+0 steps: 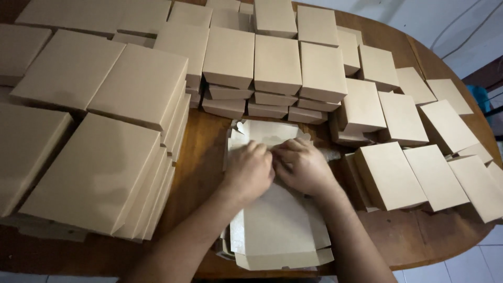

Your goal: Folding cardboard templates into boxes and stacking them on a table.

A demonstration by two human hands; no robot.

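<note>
Head view: both hands, left [248, 171] and right [302, 166], pressed together, fingers pinching the flat unfolded pale cardboard box blank [277, 225] at the brown wooden counter [201, 157] centre. Stacks of folded tan cardboard boxes [99, 173] surround it.

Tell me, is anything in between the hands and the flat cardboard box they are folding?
No. The left hand and right hand both rest directly on the flat, unfolded pale cardboard box. The finished brown cardboard boxes sit around it, not between.
</note>
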